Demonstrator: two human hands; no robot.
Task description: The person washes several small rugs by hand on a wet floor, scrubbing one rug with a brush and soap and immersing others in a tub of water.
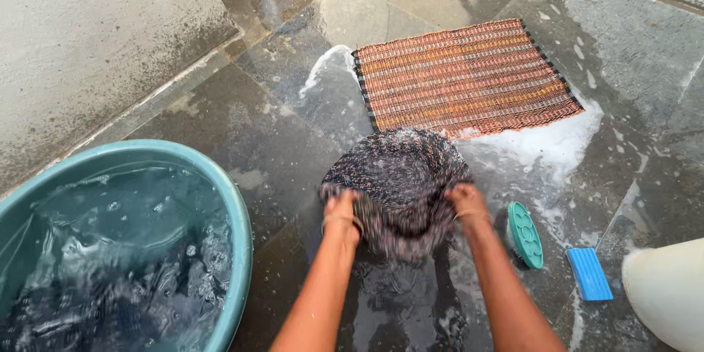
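Both hands, left hand [342, 209] and right hand [466, 202], grip dark wet mat [400, 169] on soapy stone floor [279, 139]; teal tub [238, 249] left; striped rug [466, 77] beyond.

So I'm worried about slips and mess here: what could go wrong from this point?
Soapy foam covers the wet stone floor, so footing may be slippery. Both the left hand and the right hand grip the dark mat near the green brush and blue soap bar; a swing could knock them. Suds may splash onto the orange mat.
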